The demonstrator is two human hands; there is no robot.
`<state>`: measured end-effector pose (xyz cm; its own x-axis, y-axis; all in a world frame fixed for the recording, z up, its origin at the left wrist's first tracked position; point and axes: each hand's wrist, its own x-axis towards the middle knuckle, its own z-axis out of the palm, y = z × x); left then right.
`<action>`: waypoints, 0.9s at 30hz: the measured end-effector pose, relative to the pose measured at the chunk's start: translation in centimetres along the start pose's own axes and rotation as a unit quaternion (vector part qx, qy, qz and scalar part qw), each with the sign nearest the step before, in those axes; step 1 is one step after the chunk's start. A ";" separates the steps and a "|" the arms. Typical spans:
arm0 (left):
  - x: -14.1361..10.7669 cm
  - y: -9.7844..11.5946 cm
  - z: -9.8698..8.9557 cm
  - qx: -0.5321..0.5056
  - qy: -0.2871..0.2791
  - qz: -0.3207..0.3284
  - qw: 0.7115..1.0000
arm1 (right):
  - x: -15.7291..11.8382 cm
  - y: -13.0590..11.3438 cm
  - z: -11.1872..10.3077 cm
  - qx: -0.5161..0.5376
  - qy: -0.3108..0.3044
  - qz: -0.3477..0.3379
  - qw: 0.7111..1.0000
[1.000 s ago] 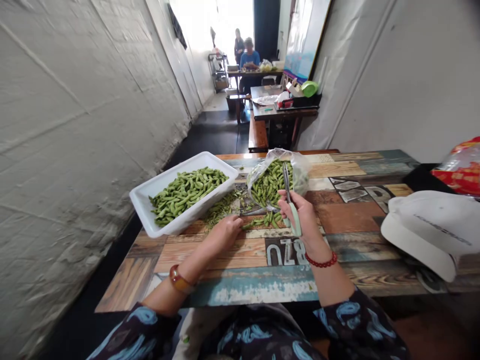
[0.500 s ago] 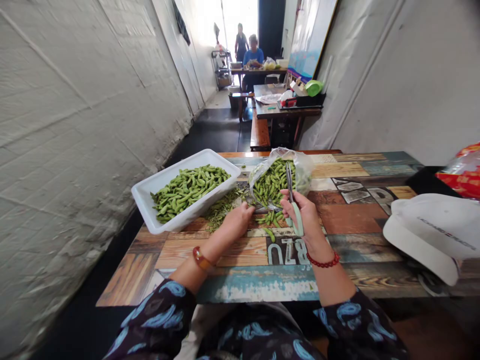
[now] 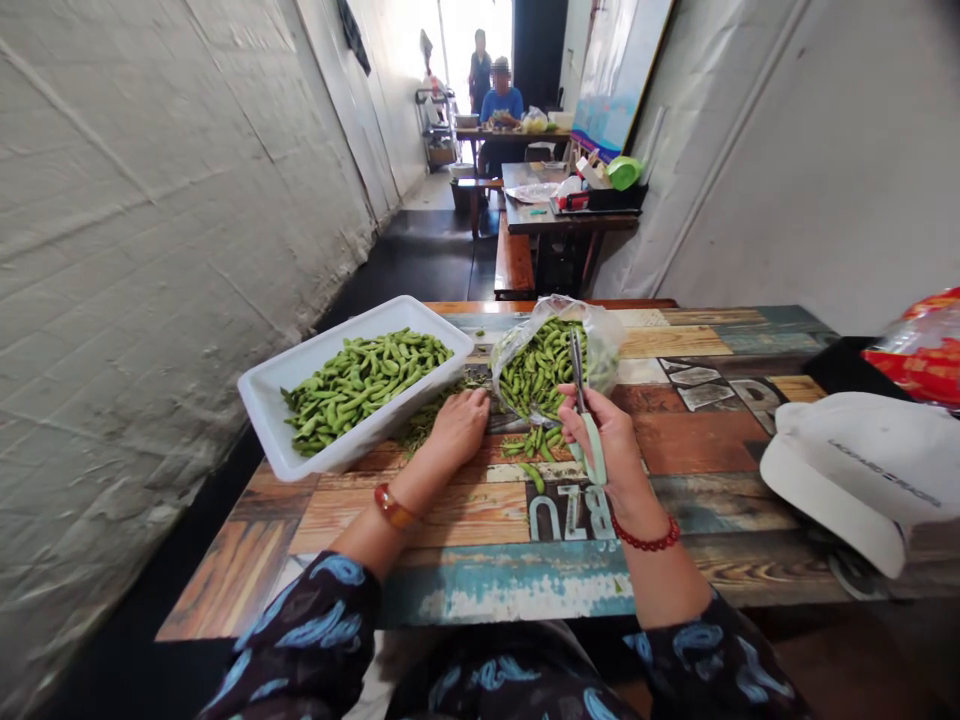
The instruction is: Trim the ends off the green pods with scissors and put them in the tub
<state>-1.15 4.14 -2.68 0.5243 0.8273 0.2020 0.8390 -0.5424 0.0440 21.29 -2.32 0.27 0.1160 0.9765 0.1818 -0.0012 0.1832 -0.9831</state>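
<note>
My right hand [image 3: 604,435] is wrapped around a pair of scissors [image 3: 591,445] with pale green handles, its blades pointing up and away in front of the bag. My left hand [image 3: 461,425] rests palm down on a heap of green trimmings [image 3: 421,425], fingers slightly bent; what lies under the palm is hidden. A clear plastic bag [image 3: 604,350] on its side holds edamame pods [image 3: 536,370], and a few loose pods [image 3: 534,477] lie in front of its mouth. To the left, a white plastic tub [image 3: 259,400] contains more pods [image 3: 367,385].
A white cap [image 3: 847,460] lies on the patchwork-patterned table [image 3: 457,500] at right, with a red plastic package [image 3: 919,350] behind it. Farther back are a bench [image 3: 514,262], another table [image 3: 559,222] and two people [image 3: 501,105]. A white wall [image 3: 150,200] runs along the left.
My left hand has shifted left and slightly away from me, over the trimmings, with its fingers less tightly curled. My right hand keeps the scissors in nearly the same place. The view has moved slightly.
</note>
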 end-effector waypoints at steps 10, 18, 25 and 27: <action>13.5 -0.6 1.1 -0.284 0.166 -0.144 0.933 | 0.9 0.1 0.3 0.106 0.054 0.060 0.991; 18.6 -1.1 0.6 -0.453 0.157 -0.213 0.851 | 1.8 2.5 1.5 0.278 0.070 0.197 0.938; 16.4 4.3 -3.8 -0.729 0.253 -0.194 0.606 | 2.2 3.2 1.9 0.309 0.131 0.200 0.921; 15.0 6.6 -5.4 -0.763 0.229 -0.148 0.586 | 2.2 3.3 2.0 0.301 0.152 0.202 0.920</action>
<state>11.46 12.14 5.90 0.0007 0.9816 0.1909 -0.4078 -0.1740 0.8963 19.54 0.63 -2.49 0.2568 0.9188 -0.2996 -0.6439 -0.0685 -0.7620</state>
